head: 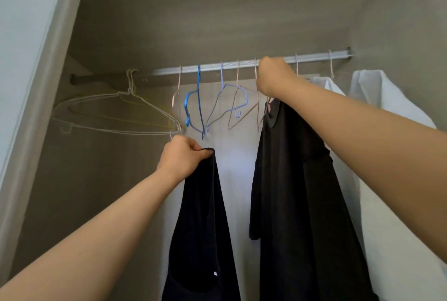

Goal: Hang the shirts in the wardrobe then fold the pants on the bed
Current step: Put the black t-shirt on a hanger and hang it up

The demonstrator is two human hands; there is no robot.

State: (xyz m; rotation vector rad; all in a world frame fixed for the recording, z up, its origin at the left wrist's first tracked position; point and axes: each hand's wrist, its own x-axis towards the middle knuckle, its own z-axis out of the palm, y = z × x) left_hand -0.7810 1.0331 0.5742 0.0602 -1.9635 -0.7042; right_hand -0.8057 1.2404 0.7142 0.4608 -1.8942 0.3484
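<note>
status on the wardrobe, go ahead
Right hand grips hanger of grey shirt at rail. Left hand holds navy shirt, unhung. Empty hangers crowd alongside.

Navy shirt, charcoal shirt, white shirts, a blue hanger, silver rail.

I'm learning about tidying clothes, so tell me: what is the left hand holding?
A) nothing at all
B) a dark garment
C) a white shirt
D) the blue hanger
B: the left hand grips the top edge of a dark garment that hangs down from it, while the right hand holds the hanger of the black shirt up at the rail.
</note>
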